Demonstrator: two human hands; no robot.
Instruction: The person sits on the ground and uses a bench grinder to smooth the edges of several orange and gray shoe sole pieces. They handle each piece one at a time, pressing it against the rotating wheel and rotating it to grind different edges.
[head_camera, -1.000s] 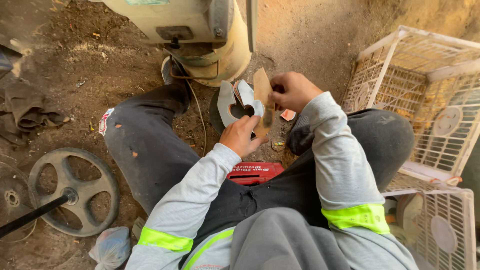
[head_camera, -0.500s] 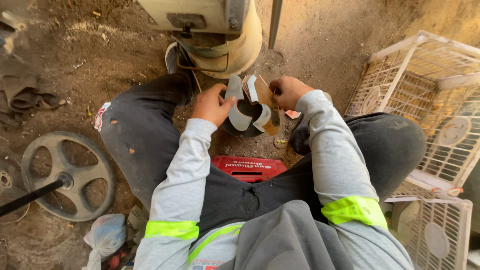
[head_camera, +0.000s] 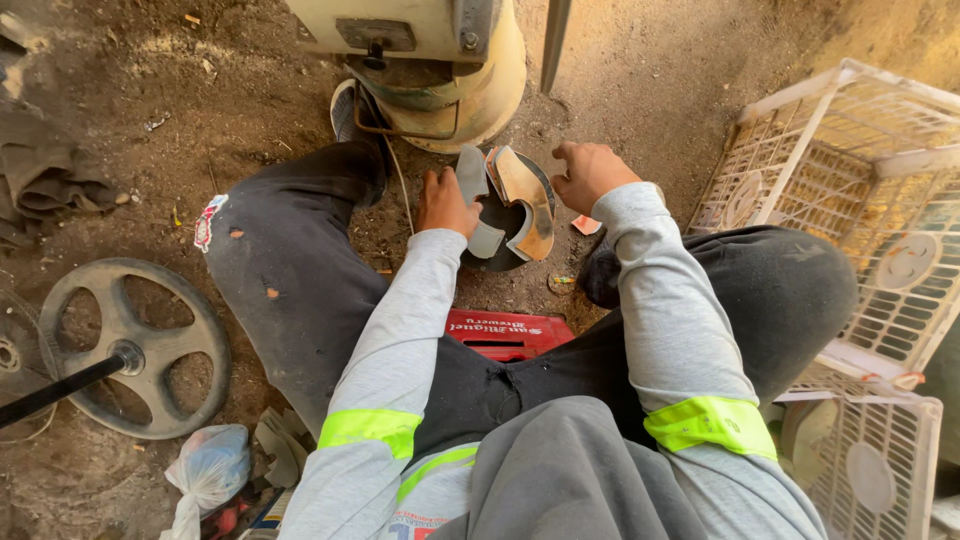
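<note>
Grey fan blade (head_camera: 505, 205) in left hand (head_camera: 445, 203) grip; right hand (head_camera: 588, 172) just beside.

We sit on bare dirt in what looks like an outdoor scrap or repair yard. At ten o'clock lies an old spoked wheel (head_camera: 128, 345) on a shaft, at twelve a worn cream machine housing (head_camera: 430, 60), and at three stacked white fan grilles (head_camera: 850, 200). A red crate (head_camera: 510, 333) serves as our seat.

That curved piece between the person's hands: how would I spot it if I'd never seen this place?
Find the cream machine base at the top. Just below it, over the dirt, the left hand grips a curved blade piece. Unlike the white grilles alongside, it is rust-orange with a dark hub.
</note>
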